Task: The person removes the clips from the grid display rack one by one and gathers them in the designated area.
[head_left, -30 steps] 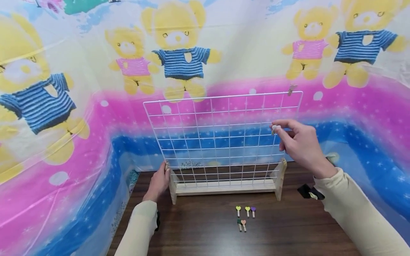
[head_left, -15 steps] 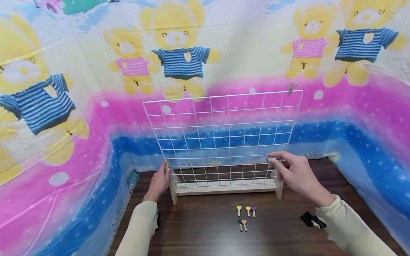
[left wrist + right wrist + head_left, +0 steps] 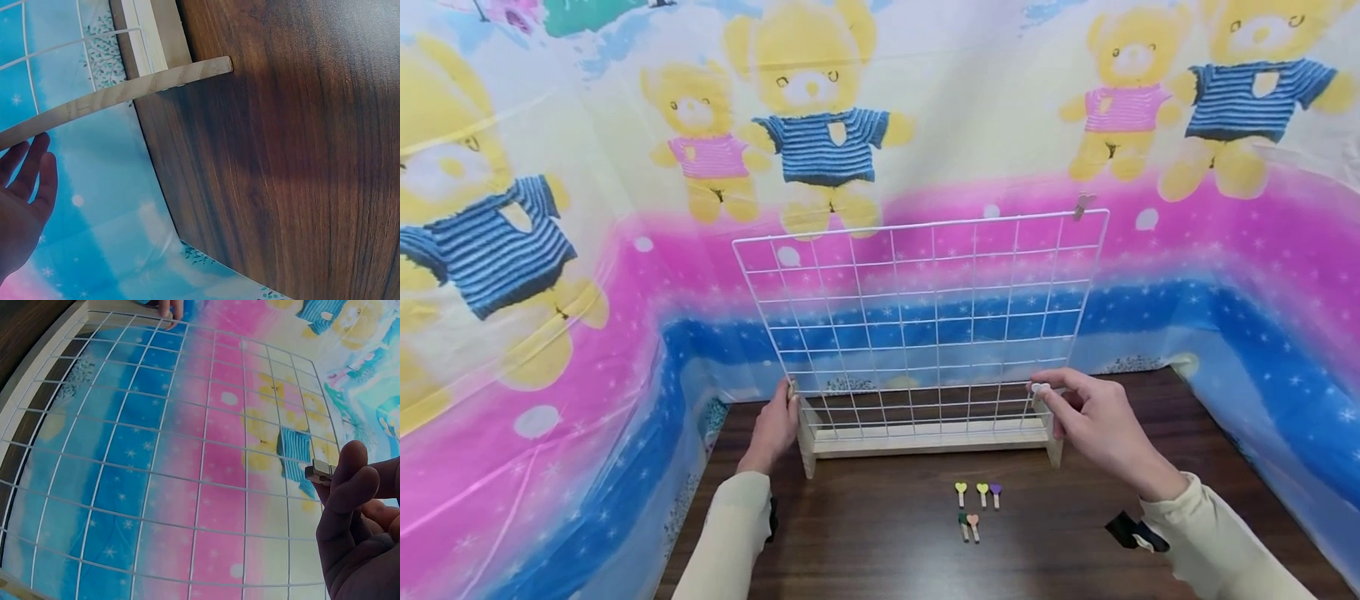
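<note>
A white wire grid [image 3: 973, 282] stands upright in a pale wooden stand [image 3: 925, 447] on the table. My left hand [image 3: 774, 427] grips the top of the stand's left upright; in the left wrist view, fingertips touch that wooden side piece [image 3: 94, 105]. Between thumb and index finger, my right hand [image 3: 1093, 421] pinches a small clothespin [image 3: 1040, 388] with a white heart, close to the grid's lower right side. The right wrist view shows its wooden end [image 3: 317, 473] sticking out of the fingers. A clothespin [image 3: 1081, 206] sits on the grid's top right corner.
Several small clothespins with hearts lie on the brown wooden table [image 3: 865, 533]: yellow ones [image 3: 961, 489], a purple one [image 3: 996, 490], a dark green one [image 3: 963, 521] and an orange one [image 3: 973, 522]. A bear-printed cloth [image 3: 970, 125] hangs behind.
My right hand has come down along the grid's right side with the clothespin, from mid-height to near the stand's right upright. The left hand stays in place.
</note>
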The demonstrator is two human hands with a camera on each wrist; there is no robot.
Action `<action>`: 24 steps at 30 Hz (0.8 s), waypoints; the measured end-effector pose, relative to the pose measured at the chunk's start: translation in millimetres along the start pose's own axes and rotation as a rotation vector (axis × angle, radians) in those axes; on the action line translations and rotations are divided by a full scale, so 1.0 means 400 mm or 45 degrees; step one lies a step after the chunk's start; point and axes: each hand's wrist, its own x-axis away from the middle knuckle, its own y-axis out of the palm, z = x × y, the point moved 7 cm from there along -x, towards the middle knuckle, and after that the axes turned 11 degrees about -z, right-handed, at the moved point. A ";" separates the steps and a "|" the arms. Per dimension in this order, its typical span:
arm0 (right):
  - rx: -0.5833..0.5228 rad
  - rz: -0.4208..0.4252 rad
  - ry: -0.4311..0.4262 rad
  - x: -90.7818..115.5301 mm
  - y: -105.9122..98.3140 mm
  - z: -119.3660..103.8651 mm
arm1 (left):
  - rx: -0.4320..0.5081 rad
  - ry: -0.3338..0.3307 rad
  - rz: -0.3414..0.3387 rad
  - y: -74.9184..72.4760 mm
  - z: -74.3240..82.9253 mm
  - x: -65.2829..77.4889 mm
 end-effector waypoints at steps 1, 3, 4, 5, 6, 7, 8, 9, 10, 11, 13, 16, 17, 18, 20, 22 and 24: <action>-0.005 -0.003 0.001 0.001 0.003 0.000 | 0.001 0.000 0.002 0.001 0.000 0.001; -0.016 -0.009 0.000 0.003 0.010 0.002 | -0.005 -0.001 0.003 0.003 -0.001 0.003; -0.020 -0.013 0.001 0.003 0.014 0.004 | -0.008 -0.002 0.003 0.003 -0.001 0.003; -0.024 -0.020 0.000 0.004 0.019 0.005 | -0.012 -0.001 0.003 0.003 -0.001 0.004; -0.027 -0.026 0.001 0.004 0.024 0.007 | -0.013 -0.003 0.002 0.003 -0.001 0.004; -0.034 -0.034 0.005 0.005 0.029 0.009 | -0.012 -0.001 0.004 0.002 0.000 0.005; -0.048 -0.042 0.010 0.006 0.035 0.011 | -0.013 0.000 0.006 0.000 0.001 0.004; -0.058 -0.050 0.014 0.007 0.040 0.013 | -0.013 0.002 0.010 -0.002 0.002 0.003; -0.067 -0.064 0.023 0.009 0.047 0.016 | -0.010 0.000 0.012 -0.003 0.003 0.004; -0.075 -0.076 0.028 0.011 0.054 0.018 | -0.009 0.001 0.013 -0.004 0.003 0.003; -0.087 -0.093 0.031 0.016 0.068 0.024 | -0.013 0.001 0.015 -0.006 0.004 0.003; -0.082 -0.112 0.020 0.026 0.092 0.032 | -0.022 -0.004 0.013 -0.005 0.002 0.001; -0.084 -0.119 0.021 0.030 0.099 0.035 | -0.023 -0.004 0.012 -0.004 0.001 0.000; -0.084 -0.130 0.021 0.034 0.107 0.039 | -0.027 -0.002 0.013 -0.003 0.001 -0.001; -0.086 -0.152 0.021 0.041 0.123 0.045 | -0.026 -0.003 0.015 -0.002 0.000 -0.002; -0.099 -0.173 0.026 0.047 0.137 0.050 | -0.023 -0.003 0.018 -0.002 -0.001 -0.002; -0.106 -0.187 0.015 0.052 0.150 0.055 | -0.019 -0.003 0.020 -0.001 -0.001 -0.002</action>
